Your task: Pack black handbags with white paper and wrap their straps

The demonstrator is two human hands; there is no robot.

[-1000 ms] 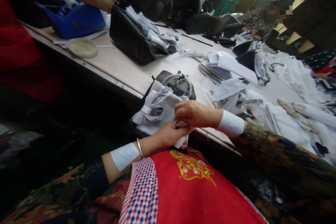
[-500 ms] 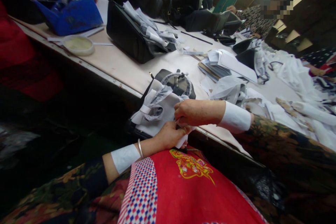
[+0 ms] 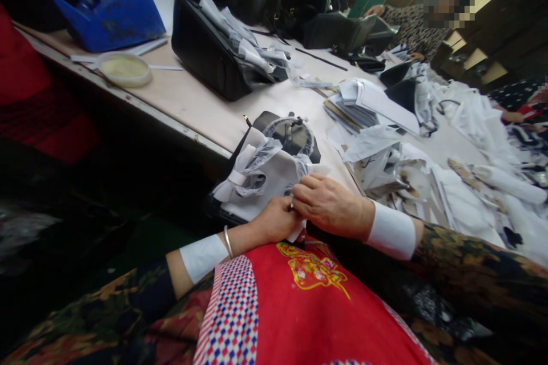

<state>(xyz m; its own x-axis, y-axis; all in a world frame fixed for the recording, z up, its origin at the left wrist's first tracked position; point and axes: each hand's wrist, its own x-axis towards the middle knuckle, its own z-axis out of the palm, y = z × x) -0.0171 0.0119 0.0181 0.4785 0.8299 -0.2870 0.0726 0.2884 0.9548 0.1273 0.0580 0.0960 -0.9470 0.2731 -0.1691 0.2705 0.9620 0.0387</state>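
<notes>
A pale-topped bench (image 3: 194, 94) runs diagonally across the view, its near edge just in front of the person's red apron (image 3: 317, 308). On its far side stands a black handbag (image 3: 205, 54) with white paper rolls (image 3: 233, 34) lying along its upper side. At the near edge, right before the apron, lies a partly wrapped black bag (image 3: 297, 140); a white sheet (image 3: 276, 174) covers its near side, and its loop handle (image 3: 270, 149) is wound in clear film. A paper stack (image 3: 355, 104) lies to its right, on the bench. Farther left sit a blue plastic holder (image 3: 115, 20) and, just beside it, a shallow round dish (image 3: 124, 70) with pale yellow contents. The person's right hand (image 3: 327, 205) has its fingers bunched at the wrapped bag's near corner, against the left hand (image 3: 278, 219); what its grip pinches seems hidden, so I cannot tell. The left grip is narrow, closed on a white strip (image 3: 296, 232) that pokes out below the fingers.
</notes>
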